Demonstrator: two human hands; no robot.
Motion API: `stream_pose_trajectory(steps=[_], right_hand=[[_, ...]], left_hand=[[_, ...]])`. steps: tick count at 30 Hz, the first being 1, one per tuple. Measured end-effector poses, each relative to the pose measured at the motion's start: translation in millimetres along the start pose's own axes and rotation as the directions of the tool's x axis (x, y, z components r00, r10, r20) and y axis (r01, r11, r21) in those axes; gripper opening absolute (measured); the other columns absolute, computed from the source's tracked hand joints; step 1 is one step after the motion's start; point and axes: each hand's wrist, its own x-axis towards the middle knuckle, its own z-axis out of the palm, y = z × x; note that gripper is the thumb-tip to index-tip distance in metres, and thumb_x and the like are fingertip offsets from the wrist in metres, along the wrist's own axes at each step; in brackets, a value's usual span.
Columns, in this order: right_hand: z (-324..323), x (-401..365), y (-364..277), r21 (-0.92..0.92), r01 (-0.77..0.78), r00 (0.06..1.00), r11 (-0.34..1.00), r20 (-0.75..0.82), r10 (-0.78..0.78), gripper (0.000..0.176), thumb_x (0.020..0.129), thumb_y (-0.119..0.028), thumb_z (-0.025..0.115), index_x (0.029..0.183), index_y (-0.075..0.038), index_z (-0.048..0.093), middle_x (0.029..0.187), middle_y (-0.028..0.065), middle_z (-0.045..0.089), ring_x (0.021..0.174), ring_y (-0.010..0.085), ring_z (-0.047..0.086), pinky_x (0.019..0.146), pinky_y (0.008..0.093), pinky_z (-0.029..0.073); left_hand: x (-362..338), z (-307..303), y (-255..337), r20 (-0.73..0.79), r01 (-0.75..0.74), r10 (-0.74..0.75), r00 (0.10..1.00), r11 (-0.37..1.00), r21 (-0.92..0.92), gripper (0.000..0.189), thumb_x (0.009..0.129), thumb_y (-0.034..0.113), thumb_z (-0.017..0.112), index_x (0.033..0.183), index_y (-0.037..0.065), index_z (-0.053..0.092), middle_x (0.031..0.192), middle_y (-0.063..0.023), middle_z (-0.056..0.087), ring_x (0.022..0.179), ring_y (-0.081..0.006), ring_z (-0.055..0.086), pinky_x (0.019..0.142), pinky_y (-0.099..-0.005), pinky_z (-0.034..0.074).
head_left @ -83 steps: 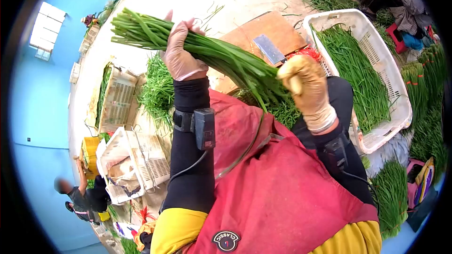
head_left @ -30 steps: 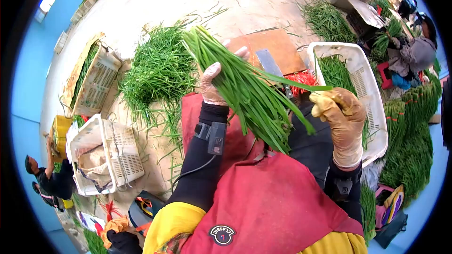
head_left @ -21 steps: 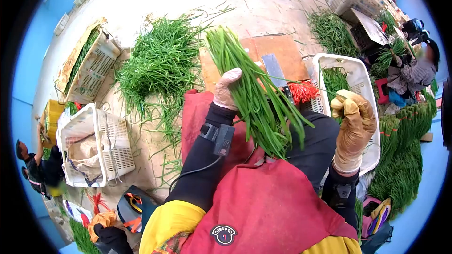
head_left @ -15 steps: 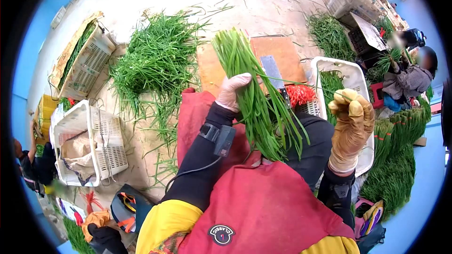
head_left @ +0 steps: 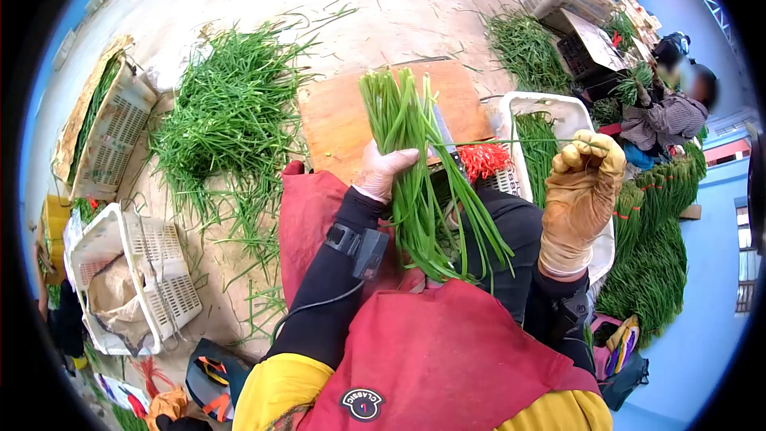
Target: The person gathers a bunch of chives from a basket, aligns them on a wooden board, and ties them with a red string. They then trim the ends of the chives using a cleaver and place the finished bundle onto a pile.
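My left hand, in a thin pale glove, grips a bunch of long green chives around its middle, held upright over my lap. The bunch's cut ends point away from me over a wooden cutting board. My right hand, in a yellowish rubber glove, is raised to the right of the bunch. Its fingers pinch a single thin green stalk that runs sideways from the bunch. A cleaver lies on the board, mostly hidden behind the bunch.
A loose heap of chives lies left of the board. A white crate with chives stands to the right, red rubber bands beside it. More white crates sit at left. A person sits at far right among tied bundles.
My left hand has turned the bunch from slanted to nearly upright and drawn it closer. My right hand has let go of the bunch's end and lifted away, pulling one stalk sideways.
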Motion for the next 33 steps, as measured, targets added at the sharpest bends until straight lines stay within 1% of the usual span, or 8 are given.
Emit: stream_pose_trajectory(steps=[5,11,17,18,21,24,27,33], right_hand=[[22,15,1,-0.06,0.043,0.994,0.997,-0.094,-0.049,0.027,0.097,-0.029,0.057,0.099,-0.002,0.06,0.099,0.0064,0.06,0.073,0.013,0.046,0.068,0.0272,0.04],[35,26,3,-0.034,0.075,0.997,0.997,0.017,-0.074,0.025,0.097,-0.025,0.058,0.105,-0.002,0.061,0.098,0.0077,0.062,0.078,0.0152,0.055,0.075,0.0292,0.049],[21,21,24,0.115,-0.268,0.93,0.957,0.292,0.225,0.039,0.098,-0.036,0.053,0.11,0.0,0.06,0.097,0.0163,0.066,0.075,0.0236,0.065,0.058,0.0299,0.053],[20,9,33,0.268,-0.298,0.955,0.916,0.098,0.282,0.041,0.099,-0.039,0.05,0.108,0.0,0.06,0.09,0.0158,0.066,0.069,0.0222,0.064,0.053,0.0266,0.051],[15,-15,39,-0.607,-0.262,0.931,0.75,0.047,0.363,0.031,0.1,-0.031,0.052,0.1,-0.002,0.064,0.071,0.0052,0.063,0.06,0.0117,0.06,0.053,0.0216,0.048],[19,-32,55,-0.664,-0.538,0.759,0.519,-0.114,0.641,0.017,0.095,-0.019,0.061,0.099,-0.004,0.066,0.08,0.0036,0.066,0.065,0.0065,0.058,0.057,0.0192,0.046],[-2,-42,94,-0.914,0.025,0.878,0.404,0.214,0.429,0.018,0.091,-0.013,0.063,0.106,-0.004,0.065,0.085,0.007,0.065,0.071,0.0145,0.06,0.065,0.0299,0.05],[0,-32,126,-0.956,0.216,0.904,0.198,0.273,0.329,0.026,0.079,-0.01,0.066,0.105,-0.009,0.065,0.085,0.0117,0.061,0.081,0.032,0.062,0.072,0.0392,0.051]], left_hand=[[4,-2,-8,0.066,-0.016,0.009,0.998,0.995,0.097,0.037,0.077,0.003,0.069,0.113,-0.002,0.061,0.098,-0.0098,0.069,0.088,-0.019,0.067,0.082,-0.0314,0.053],[0,3,-12,0.161,-0.1,0.066,0.985,0.971,0.217,0.038,0.077,0.0,0.073,0.112,0.0,0.058,0.094,-0.0044,0.065,0.078,-0.0134,0.063,0.069,-0.0276,0.053],[-1,-3,-3,0.06,-0.005,0.011,0.998,0.996,-0.089,0.044,0.077,-0.003,0.066,0.12,-0.001,0.058,0.109,-0.007,0.066,0.098,-0.0173,0.064,0.09,-0.0316,0.05],[0,-4,-2,0.021,-0.028,0.03,0.999,0.996,-0.083,0.039,0.078,-0.003,0.064,0.117,-0.001,0.06,0.104,-0.0068,0.067,0.089,-0.017,0.065,0.082,-0.0309,0.052],[1,-4,-4,-0.047,-0.073,0.069,0.997,0.994,-0.085,0.033,0.079,-0.004,0.062,0.112,0.0,0.062,0.096,-0.0065,0.068,0.08,-0.0165,0.066,0.073,-0.0301,0.055],[3,-9,-8,-0.076,-0.078,0.072,0.995,0.993,-0.087,0.034,0.08,-0.003,0.064,0.113,0.0,0.062,0.099,-0.006,0.068,0.084,-0.0159,0.065,0.077,-0.0297,0.053],[2,-9,-10,-0.087,-0.056,0.051,0.995,0.996,-0.062,0.036,0.079,-0.003,0.067,0.115,0.0,0.061,0.104,-0.0057,0.068,0.09,-0.0153,0.064,0.082,-0.0292,0.051],[2,-10,-8,-0.09,-0.048,0.047,0.995,0.999,-0.01,0.035,0.079,-0.001,0.068,0.114,0.0,0.062,0.102,-0.0058,0.068,0.089,-0.0153,0.064,0.081,-0.029,0.051]])
